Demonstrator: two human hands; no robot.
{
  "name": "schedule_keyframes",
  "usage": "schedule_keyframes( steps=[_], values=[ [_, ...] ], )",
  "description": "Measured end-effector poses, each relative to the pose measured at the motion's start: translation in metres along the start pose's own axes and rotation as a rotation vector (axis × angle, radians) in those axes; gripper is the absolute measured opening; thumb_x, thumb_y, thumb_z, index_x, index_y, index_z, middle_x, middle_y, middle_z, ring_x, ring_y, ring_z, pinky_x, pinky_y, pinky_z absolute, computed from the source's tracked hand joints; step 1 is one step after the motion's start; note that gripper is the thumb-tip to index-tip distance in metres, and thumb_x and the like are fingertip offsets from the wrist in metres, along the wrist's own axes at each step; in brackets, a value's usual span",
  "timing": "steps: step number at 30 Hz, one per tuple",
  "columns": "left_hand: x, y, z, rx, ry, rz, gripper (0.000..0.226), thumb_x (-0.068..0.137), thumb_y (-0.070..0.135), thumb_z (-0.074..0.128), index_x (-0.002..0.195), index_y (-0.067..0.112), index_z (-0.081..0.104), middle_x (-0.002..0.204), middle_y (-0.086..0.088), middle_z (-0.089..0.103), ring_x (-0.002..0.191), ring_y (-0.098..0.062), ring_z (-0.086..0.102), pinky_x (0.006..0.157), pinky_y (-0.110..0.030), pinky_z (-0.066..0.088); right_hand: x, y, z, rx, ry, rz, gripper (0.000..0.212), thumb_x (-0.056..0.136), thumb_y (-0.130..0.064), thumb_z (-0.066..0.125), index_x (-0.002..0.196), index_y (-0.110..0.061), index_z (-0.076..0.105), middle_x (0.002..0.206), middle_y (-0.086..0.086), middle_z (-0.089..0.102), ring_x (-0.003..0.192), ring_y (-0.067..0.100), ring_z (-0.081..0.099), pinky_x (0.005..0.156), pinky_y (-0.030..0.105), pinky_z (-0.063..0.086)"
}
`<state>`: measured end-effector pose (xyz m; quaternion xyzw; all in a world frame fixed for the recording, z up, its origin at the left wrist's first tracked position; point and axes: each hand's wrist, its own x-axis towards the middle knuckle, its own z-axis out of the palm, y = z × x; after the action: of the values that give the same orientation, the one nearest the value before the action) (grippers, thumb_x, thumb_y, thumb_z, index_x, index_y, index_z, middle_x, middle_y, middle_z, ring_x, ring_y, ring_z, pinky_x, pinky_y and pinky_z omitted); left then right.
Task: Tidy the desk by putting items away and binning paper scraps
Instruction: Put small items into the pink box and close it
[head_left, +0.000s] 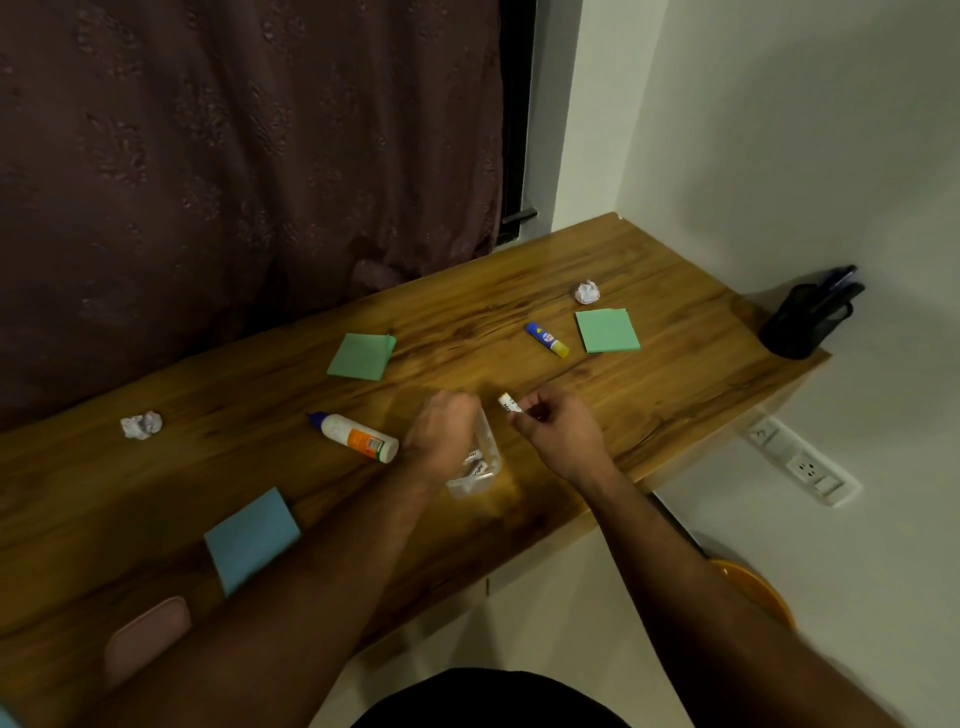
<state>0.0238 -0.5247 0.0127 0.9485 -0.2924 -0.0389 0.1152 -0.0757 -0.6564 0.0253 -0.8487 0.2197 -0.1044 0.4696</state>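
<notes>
Left hand (441, 434) grips clear pouch (475, 467) on desk (649, 415); right hand (553, 426), just beside, pinches small white marker (510, 403) above it. Best keep the mouth wide, drop the marker straight in.

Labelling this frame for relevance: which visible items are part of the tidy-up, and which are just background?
Job: clear pouch in left hand; small white item in right hand; glue bottle; glue stick; two crumpled papers; sticky-note pads.
Background: curtain; wall socket; black pen holder.
</notes>
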Motion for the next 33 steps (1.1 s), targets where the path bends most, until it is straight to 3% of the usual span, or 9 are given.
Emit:
schedule_keyframes(
  steps=[2, 6, 9, 13, 17, 25, 33],
  values=[
    [-0.001, -0.007, -0.008, -0.127, 0.087, -0.050, 0.015, 0.092, 0.019, 0.057, 0.099, 0.024, 0.069, 0.093, 0.001, 0.068, 0.083, -0.015, 0.061, 0.064, -0.026, 0.047, 0.000, -0.004, 0.002, -0.078, -0.050, -0.029, 0.004, 0.087, -0.028, 0.070, 0.089, -0.025, 0.068, 0.080, -0.009, 0.067, 0.074, 0.008, 0.061, 0.061, 0.023, 0.045],
    [-0.013, -0.024, -0.019, -0.240, 0.241, -0.147, 0.017, 0.090, 0.016, 0.059, 0.102, 0.020, 0.070, 0.099, 0.003, 0.070, 0.093, -0.014, 0.062, 0.070, -0.021, 0.041, 0.009, -0.019, 0.011, -0.392, -0.140, -0.174, 0.011, 0.088, -0.025, 0.068, 0.097, -0.024, 0.075, 0.099, -0.004, 0.067, 0.086, 0.011, 0.063, 0.072, 0.025, 0.049],
    [-0.026, -0.035, -0.017, -0.236, 0.190, -0.232, 0.015, 0.091, 0.017, 0.057, 0.101, 0.018, 0.069, 0.101, -0.001, 0.069, 0.098, -0.019, 0.060, 0.073, -0.024, 0.039, 0.019, -0.031, 0.028, -0.679, -0.262, -0.303, 0.016, 0.089, -0.023, 0.065, 0.102, -0.023, 0.074, 0.109, 0.002, 0.064, 0.097, 0.021, 0.064, 0.084, 0.035, 0.054],
    [-0.042, -0.042, -0.011, -0.299, 0.153, -0.319, 0.017, 0.091, 0.025, 0.059, 0.104, 0.016, 0.067, 0.103, -0.004, 0.069, 0.099, -0.023, 0.062, 0.077, -0.033, 0.049, 0.025, -0.041, 0.050, -0.980, -0.350, -0.394, 0.019, 0.092, -0.024, 0.058, 0.104, -0.016, 0.071, 0.107, 0.005, 0.070, 0.100, 0.023, 0.067, 0.079, 0.033, 0.054],
    [-0.050, -0.041, -0.010, -0.339, 0.154, -0.354, 0.020, 0.092, 0.032, 0.058, 0.103, 0.019, 0.069, 0.101, -0.002, 0.069, 0.094, -0.022, 0.062, 0.072, -0.031, 0.047, 0.022, -0.046, 0.065, -1.156, -0.393, -0.490, 0.028, 0.098, -0.013, 0.045, 0.119, -0.009, 0.063, 0.124, 0.011, 0.064, 0.115, 0.027, 0.061, 0.089, 0.037, 0.051],
    [-0.054, -0.036, -0.004, -0.377, 0.131, -0.343, 0.017, 0.092, 0.027, 0.056, 0.101, 0.022, 0.069, 0.099, -0.002, 0.071, 0.094, -0.022, 0.063, 0.080, -0.037, 0.052, 0.014, -0.054, 0.070, -1.262, -0.433, -0.487, 0.029, 0.098, -0.014, 0.048, 0.126, -0.008, 0.056, 0.130, 0.011, 0.059, 0.121, 0.027, 0.058, 0.091, 0.038, 0.050],
    [-0.056, -0.033, -0.001, -0.395, 0.147, -0.363, 0.016, 0.092, 0.031, 0.058, 0.095, 0.022, 0.070, 0.091, -0.001, 0.070, 0.085, -0.020, 0.063, 0.071, -0.033, 0.052, 0.019, -0.049, 0.058, -1.115, -0.352, -0.499, 0.023, 0.096, -0.009, 0.048, 0.112, -0.011, 0.064, 0.116, 0.010, 0.066, 0.108, 0.025, 0.064, 0.083, 0.034, 0.053]
  ],
)
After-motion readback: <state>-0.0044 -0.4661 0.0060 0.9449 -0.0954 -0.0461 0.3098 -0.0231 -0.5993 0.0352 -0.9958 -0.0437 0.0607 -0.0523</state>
